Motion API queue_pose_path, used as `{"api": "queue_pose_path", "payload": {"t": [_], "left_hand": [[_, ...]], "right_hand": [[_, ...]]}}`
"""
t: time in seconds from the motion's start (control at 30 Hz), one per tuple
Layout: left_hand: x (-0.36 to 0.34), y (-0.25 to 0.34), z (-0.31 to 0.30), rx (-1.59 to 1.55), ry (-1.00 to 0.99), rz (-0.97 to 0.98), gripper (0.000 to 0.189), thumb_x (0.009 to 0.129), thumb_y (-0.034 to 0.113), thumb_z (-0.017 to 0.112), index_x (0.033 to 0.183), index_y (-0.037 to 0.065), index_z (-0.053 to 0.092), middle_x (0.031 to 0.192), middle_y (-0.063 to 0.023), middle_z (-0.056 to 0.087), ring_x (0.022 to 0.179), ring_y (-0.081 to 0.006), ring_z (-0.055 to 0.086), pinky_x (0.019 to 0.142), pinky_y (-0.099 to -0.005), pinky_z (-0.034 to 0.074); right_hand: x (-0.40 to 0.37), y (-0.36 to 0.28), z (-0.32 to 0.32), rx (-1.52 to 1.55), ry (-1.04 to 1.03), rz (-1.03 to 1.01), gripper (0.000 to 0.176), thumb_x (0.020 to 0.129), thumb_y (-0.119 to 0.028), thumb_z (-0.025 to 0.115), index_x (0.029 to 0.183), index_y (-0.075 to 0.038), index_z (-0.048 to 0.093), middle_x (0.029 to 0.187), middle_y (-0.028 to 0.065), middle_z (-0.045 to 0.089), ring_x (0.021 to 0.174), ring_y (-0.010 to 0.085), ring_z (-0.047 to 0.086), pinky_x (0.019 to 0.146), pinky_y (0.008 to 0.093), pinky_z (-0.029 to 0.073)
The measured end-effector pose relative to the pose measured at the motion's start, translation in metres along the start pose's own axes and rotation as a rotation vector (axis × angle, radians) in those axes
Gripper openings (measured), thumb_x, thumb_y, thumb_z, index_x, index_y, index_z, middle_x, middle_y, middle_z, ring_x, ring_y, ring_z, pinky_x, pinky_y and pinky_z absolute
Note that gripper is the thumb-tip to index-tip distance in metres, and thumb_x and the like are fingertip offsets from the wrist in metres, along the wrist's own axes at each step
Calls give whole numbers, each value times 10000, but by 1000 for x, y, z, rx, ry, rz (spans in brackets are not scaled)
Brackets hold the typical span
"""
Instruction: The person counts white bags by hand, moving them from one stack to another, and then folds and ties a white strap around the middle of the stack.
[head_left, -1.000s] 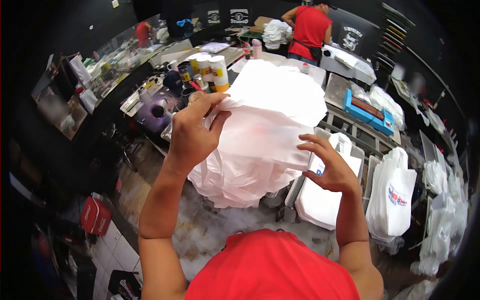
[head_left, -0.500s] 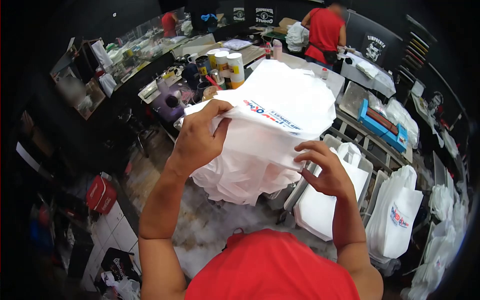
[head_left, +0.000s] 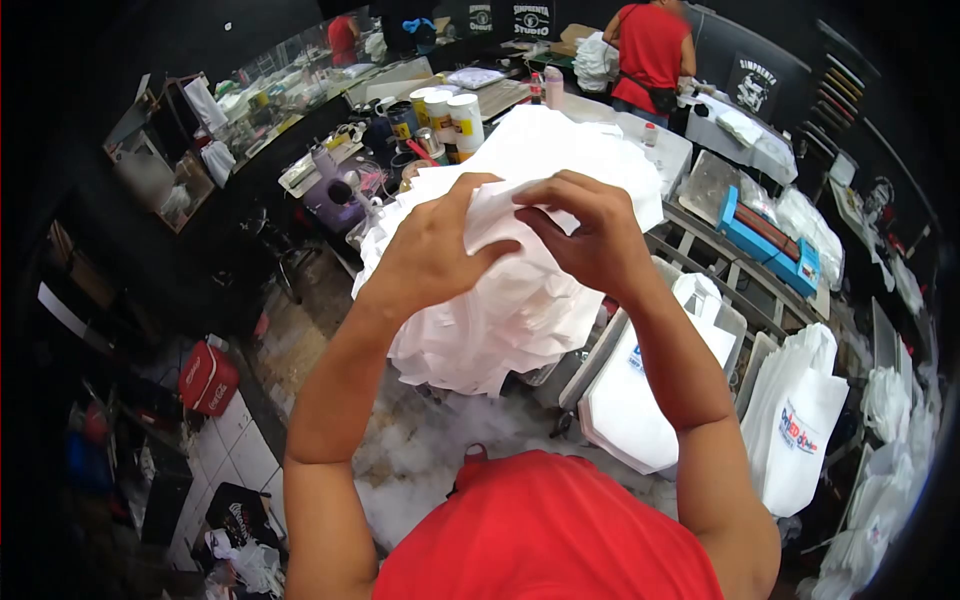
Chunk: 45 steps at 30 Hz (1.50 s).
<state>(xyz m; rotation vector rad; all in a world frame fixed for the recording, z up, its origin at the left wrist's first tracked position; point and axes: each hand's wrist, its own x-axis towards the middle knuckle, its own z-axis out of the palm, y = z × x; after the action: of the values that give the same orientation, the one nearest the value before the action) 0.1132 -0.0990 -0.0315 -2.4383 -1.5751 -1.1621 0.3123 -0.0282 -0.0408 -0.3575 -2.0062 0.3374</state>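
White, thin, soft-looking material makes up the large layered heap (head_left: 500, 330) in front of the wearer, its loose edges fanning out and drooping at the lower side. The left hand (head_left: 430, 250) is at the near side of the heap's upper part, with its thumb spread well away from the fingers, so its grip is released. The right hand (head_left: 595, 235) faces it, fingers bent over the white layers and thumb below them; whether its grip pinches a layer, I cannot tell. What supports the heap is hidden beneath it. Beyond it, a pale tabletop (head_left: 668, 152) carries a small red-capped bottle (head_left: 650, 134), and a pink bottle (head_left: 554, 88) stands farther back. White canisters with yellow bands (head_left: 465, 122) are grouped to the heap's upper left, near a purple machine (head_left: 333, 200). On the right are a blue device with a brownish roller (head_left: 765, 242), a flat stack of white bags (head_left: 640, 405) in a tray, and another white stack (head_left: 795, 430) with red and blue print. A red cooler bag (head_left: 208, 378) is at the lower left. In the background, a person in a red sleeveless top (head_left: 650, 50) stands beside a cloth-covered table (head_left: 745, 145), near dark walls bearing white lettering.
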Motion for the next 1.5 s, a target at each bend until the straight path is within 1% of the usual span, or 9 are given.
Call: {"api": "queue_pose_path", "payload": {"t": [0.17, 0.33, 0.57, 0.7, 0.77, 1.1, 1.3, 1.43, 1.5], "left_hand": [[21, -45, -8, 162, 242, -89, 339, 889, 168, 677, 1158, -28, 615, 788, -281, 661, 781, -470, 662, 706, -514, 523], [60, -78, -36, 345, 535, 32, 254, 881, 182, 682, 1032, -21, 657, 773, -282, 657, 758, -461, 667, 696, -511, 533], [104, -47, -67, 578, 810, 312, 234, 877, 94, 614, 1094, 53, 691, 931, -199, 719, 806, -383, 700, 711, -440, 575], [57, -44, 13, 373, 362, 519, 344, 795, 51, 629, 1120, 137, 701, 1030, -104, 733, 840, -279, 716, 728, -391, 579], [28, -31, 40, 285, -41, 303, 332, 799, 56, 631, 1116, 129, 699, 1011, -101, 735, 829, -295, 711, 725, -406, 571], [62, -47, 66, 128, -247, -115, 246, 894, 132, 663, 1128, 59, 664, 965, -197, 712, 871, -404, 669, 753, -440, 519], [59, -54, 66, -84, -301, -78, 406, 850, 264, 775, 1175, 49, 662, 957, -147, 738, 908, -263, 691, 835, -394, 517], [70, -56, 45, 34, -180, 30, 232, 894, 160, 692, 1081, 23, 708, 935, -198, 726, 849, -317, 703, 792, -390, 529], [75, -72, 34, -13, -100, -76, 227, 874, 186, 679, 1029, 21, 705, 927, -232, 705, 895, -420, 671, 805, -441, 527]], "right_hand": [[-19, 20, -21, 124, 94, 33, 202, 809, 66, 704, 984, -29, 670, 1028, 113, 684, 910, 276, 680, 775, 325, 546], [-66, 82, -32, -253, -547, 429, 458, 802, -21, 703, 1252, -96, 659, 1460, 105, 510, 1376, 320, 424, 1156, 404, 370], [-69, 92, -29, -127, -361, 408, 196, 848, -63, 718, 1040, -69, 755, 1129, 100, 712, 1071, 291, 645, 951, 374, 507], [-68, 86, -34, -31, -369, 376, 151, 846, -62, 728, 993, -43, 755, 1041, 114, 728, 960, 292, 669, 862, 363, 524], [-67, 87, -37, 29, -393, 421, 155, 843, -61, 732, 994, -37, 755, 1034, 120, 728, 948, 293, 670, 850, 361, 524], [-59, 87, -33, 106, -328, 423, 137, 872, -19, 700, 1005, -12, 733, 955, 145, 723, 845, 280, 673, 791, 343, 531], [-36, 77, -22, 134, -58, 239, 143, 857, -8, 712, 998, -16, 691, 930, 125, 685, 869, 294, 669, 800, 362, 531], [-39, 59, -26, 95, 78, 65, 302, 793, -41, 782, 1065, -53, 652, 1205, 133, 599, 1084, 311, 586, 939, 376, 481], [-55, 59, -40, -20, -158, 51, 380, 758, -87, 826, 1099, -79, 656, 1252, 126, 568, 1152, 308, 528, 992, 383, 452]]}}
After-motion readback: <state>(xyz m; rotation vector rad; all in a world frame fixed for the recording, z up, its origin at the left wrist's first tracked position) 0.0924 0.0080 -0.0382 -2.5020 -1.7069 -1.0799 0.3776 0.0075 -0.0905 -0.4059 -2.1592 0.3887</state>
